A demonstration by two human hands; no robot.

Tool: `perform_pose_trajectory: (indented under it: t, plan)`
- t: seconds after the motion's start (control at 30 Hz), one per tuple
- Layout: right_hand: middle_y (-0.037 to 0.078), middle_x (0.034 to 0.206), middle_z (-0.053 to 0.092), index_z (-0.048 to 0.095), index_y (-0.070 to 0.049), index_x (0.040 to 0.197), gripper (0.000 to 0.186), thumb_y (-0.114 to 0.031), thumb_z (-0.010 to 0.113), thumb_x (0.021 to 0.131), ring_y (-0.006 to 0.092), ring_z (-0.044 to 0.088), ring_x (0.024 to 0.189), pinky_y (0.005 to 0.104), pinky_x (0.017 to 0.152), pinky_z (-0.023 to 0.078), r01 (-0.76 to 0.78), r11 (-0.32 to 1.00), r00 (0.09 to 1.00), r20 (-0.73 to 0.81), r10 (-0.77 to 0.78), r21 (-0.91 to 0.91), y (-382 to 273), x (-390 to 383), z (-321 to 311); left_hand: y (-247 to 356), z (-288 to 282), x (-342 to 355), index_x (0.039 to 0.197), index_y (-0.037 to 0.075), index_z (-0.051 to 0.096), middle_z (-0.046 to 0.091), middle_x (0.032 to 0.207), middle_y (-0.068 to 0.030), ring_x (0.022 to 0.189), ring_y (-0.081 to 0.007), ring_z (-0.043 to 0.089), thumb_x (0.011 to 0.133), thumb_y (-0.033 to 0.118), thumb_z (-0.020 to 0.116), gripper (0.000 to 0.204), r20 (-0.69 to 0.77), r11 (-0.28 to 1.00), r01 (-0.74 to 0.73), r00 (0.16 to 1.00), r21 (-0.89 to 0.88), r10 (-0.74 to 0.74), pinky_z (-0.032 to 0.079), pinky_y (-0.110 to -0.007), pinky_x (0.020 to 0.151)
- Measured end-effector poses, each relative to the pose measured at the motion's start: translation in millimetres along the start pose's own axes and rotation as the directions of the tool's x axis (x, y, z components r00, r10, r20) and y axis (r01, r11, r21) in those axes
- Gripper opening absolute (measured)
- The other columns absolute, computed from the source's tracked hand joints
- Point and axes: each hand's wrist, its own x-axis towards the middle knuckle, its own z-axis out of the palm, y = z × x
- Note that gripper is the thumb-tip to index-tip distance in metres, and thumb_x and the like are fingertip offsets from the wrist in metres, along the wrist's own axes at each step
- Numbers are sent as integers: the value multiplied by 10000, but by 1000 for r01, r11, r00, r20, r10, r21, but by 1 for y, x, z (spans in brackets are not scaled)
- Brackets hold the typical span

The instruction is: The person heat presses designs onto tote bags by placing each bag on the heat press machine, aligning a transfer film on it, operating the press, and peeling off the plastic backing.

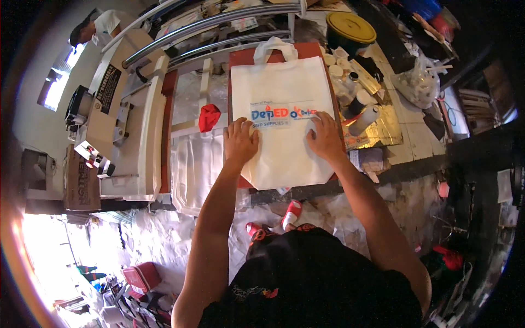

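Observation:
A white tote bag [284,158] lies flat on a reddish-brown board [239,59], its loop handle [275,48] toward the far side. Coloured lettering and a small picture are printed across its middle. My left hand [240,141] rests palm-down on the bag's left side, fingers stretched toward the print. On the right side, my right hand [324,135] lies with its fingers spread at the end of the lettering. Neither hand grips anything. A crumpled red cloth [209,118] sits left of the bag, beside clear plastic sheeting [191,158].
Jars and bottles [361,101] crowd the right, on gold foil [383,128], with a yellow-lidded bucket [353,27] behind. Metal rails [210,33] cross the far side. A white machine [131,147] stands left; another person [101,28] is beyond it. Scraps litter the floor [180,240].

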Motion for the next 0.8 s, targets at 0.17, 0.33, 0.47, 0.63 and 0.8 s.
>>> perform_pose_trajectory:
  t: [0.17, 0.33, 0.47, 0.63, 0.8]
  plan:
    - [222, 1296, 489, 561, 27, 1194, 461, -185, 641, 792, 388, 433, 1266, 515, 1065, 348, 11, 998, 1000, 3, -11, -54, 1, -2, 2, -2, -1, 0, 1226, 111, 591, 527, 1326, -95, 1222, -313, 482, 899, 291, 592, 373, -3, 999, -32, 999, 37, 32, 375, -488, 1005]
    - [221, 1304, 485, 560, 36, 1219, 479, -190, 633, 803, 387, 428, 1268, 514, 1064, 348, 0, 999, 999, 33, 2, -52, -2, -1, -1, -2, 0, 0, 1296, 115, 582, 514, 1356, -96, 1263, -310, 455, 914, 319, 564, 434, -3, 996, -30, 1000, 83, 30, 355, -490, 1028]
    - [224, 1306, 488, 557, 47, 1231, 493, -192, 631, 806, 388, 431, 1263, 507, 1055, 357, -11, 998, 999, 40, 13, -61, -3, 0, -3, 0, -1, 1, 1332, 123, 561, 496, 1380, -102, 1285, -310, 436, 916, 320, 556, 460, 31, 996, -18, 999, 88, 15, 343, -494, 1047]
    - [229, 1312, 489, 552, 51, 1236, 498, -185, 630, 804, 391, 434, 1257, 505, 1056, 359, -14, 998, 999, 45, 17, -64, -6, 2, -4, 0, -2, 1, 1341, 130, 552, 484, 1393, -105, 1288, -322, 432, 915, 322, 549, 467, 52, 995, -4, 999, 96, -1, 337, -501, 1058]
    - [234, 1309, 493, 545, 50, 1244, 509, -174, 633, 795, 394, 436, 1254, 509, 1055, 361, -10, 997, 999, 31, 13, -82, -4, 2, -3, 0, -2, 2, 1344, 133, 549, 490, 1390, -108, 1285, -332, 433, 916, 333, 543, 472, 53, 996, -4, 999, 85, -1, 349, -515, 1047]
